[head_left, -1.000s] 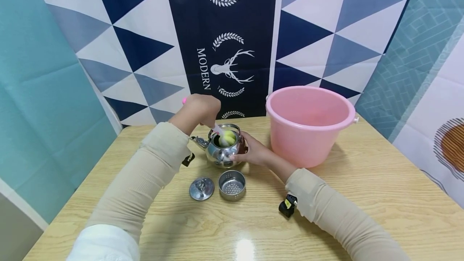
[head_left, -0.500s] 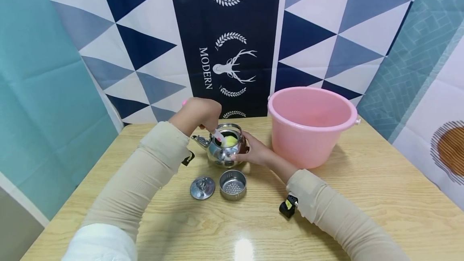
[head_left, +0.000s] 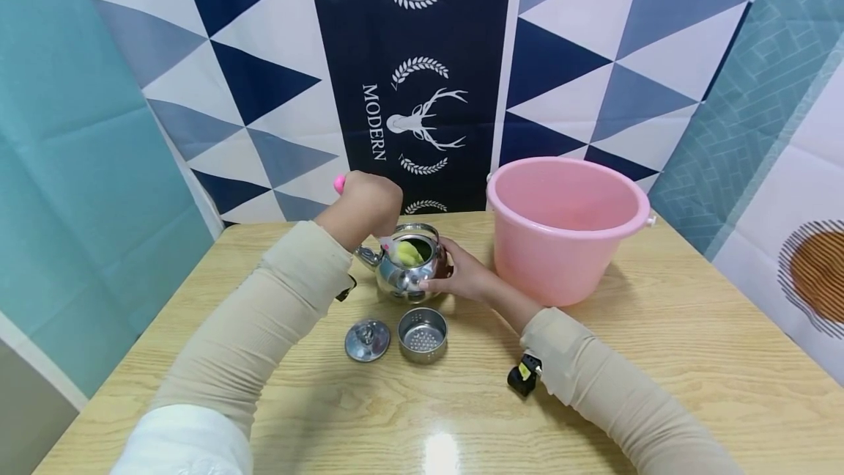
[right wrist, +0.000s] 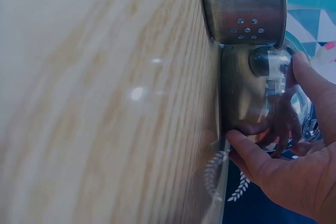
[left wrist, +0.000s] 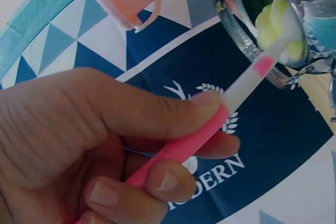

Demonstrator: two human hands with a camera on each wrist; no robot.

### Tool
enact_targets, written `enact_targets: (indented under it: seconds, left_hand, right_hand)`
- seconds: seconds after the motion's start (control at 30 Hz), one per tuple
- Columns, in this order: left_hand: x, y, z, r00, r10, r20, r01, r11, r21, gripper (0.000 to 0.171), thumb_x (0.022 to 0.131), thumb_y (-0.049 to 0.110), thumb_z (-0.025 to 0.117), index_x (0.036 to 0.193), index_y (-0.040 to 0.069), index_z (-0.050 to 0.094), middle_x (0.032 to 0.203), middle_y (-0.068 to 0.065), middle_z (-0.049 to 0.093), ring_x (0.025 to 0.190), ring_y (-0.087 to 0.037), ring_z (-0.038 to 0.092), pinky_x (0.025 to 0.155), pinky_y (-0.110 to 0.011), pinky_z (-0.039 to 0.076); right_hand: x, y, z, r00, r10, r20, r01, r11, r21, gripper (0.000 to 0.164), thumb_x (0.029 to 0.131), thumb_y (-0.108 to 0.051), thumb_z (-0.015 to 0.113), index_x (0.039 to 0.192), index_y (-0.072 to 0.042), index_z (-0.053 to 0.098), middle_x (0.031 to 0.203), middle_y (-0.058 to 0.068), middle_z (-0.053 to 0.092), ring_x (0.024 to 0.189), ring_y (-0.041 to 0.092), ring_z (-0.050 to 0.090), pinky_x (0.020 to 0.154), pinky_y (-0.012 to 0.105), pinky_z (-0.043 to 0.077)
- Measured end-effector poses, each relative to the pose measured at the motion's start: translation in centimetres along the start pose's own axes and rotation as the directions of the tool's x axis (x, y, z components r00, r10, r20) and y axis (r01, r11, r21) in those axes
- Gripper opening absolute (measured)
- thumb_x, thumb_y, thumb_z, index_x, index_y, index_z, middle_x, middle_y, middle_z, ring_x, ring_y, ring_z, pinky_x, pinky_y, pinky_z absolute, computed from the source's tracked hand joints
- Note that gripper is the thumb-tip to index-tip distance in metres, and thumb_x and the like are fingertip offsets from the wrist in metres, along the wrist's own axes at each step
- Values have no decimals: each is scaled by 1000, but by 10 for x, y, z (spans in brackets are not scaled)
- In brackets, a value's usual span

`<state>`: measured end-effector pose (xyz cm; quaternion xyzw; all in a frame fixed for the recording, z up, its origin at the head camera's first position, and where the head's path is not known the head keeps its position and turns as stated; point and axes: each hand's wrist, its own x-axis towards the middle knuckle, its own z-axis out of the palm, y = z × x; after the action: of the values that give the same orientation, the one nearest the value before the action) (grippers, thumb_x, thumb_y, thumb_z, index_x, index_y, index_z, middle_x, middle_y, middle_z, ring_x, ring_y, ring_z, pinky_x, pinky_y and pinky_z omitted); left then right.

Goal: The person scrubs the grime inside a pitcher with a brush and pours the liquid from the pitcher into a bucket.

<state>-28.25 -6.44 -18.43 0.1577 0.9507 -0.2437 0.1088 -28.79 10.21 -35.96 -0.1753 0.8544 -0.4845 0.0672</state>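
My left hand (left wrist: 105,140) grips the pink handle of a bottle brush (left wrist: 198,137) between thumb and fingers. Its pale yellow head (left wrist: 269,24), which looks like sponge, sits inside the mouth of a shiny steel teapot (head_left: 404,284). In the head view, the hand hides most of the handle, and only the pink end shows above the wrist. On the teapot's right side, my right hand (head_left: 464,272) holds the body with thumb at the front and fingers around behind. The teapot stands upright, its spout pointing left under my left hand.
In front of the teapot, a steel lid (head_left: 367,341) lies beside a perforated steel strainer (head_left: 423,336) on the wooden table (head_left: 369,416). A large pink bucket (head_left: 554,262) stands close by on the right. Patterned cloth (head_left: 422,35) hangs behind the table.
The brush head has shifted about within the teapot's mouth, now nearer the left rim, and more of the pink handle end shows. My right hand stays on the teapot.
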Motion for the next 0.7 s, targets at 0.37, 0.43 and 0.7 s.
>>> enact_targets:
  seconds: [0.37,0.43,0.7]
  left_hand:
    - [13,-1,8,986,42,-164,-36,999,40,6,85,18,62,79,17,63,75,3,54,66,-14,46,56,-32,39]
    - [14,-2,8,986,54,-160,-52,999,16,8,85,17,61,78,16,62,75,2,52,65,-14,44,56,-33,39]
    - [8,-9,8,993,108,-58,-114,985,-129,13,84,19,62,71,15,61,68,2,61,60,-14,50,58,-34,42]
  right_hand:
    - [0,2,0,1000,10,1,-10,1000,-18,97,78,-26,84,152,-9,24,151,21,34,140,38,30,112,51,26]
    - [0,2,0,1000,14,5,-14,1000,-11,98,78,-27,84,153,-9,23,152,21,33,140,38,29,112,51,25]
    - [2,3,0,1000,20,11,-20,1000,-12,100,78,-29,84,153,-9,22,152,21,33,138,38,32,111,51,28]
